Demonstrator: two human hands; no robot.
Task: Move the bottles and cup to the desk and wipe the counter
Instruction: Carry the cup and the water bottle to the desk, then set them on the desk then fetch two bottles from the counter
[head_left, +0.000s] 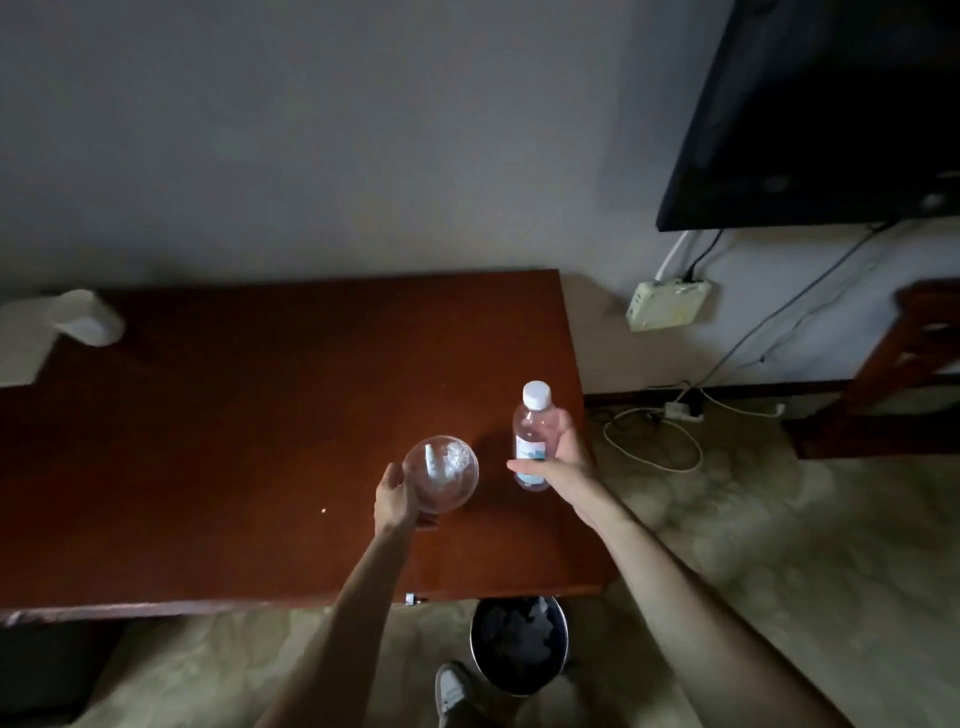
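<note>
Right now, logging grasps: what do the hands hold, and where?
Left hand grips the clear cup by its side; right hand wraps the water bottle around its lower body.

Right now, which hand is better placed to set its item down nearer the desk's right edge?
Right. The right hand grips the water bottle close to the desk's right edge. The left hand holds the glass cup further in.
</note>
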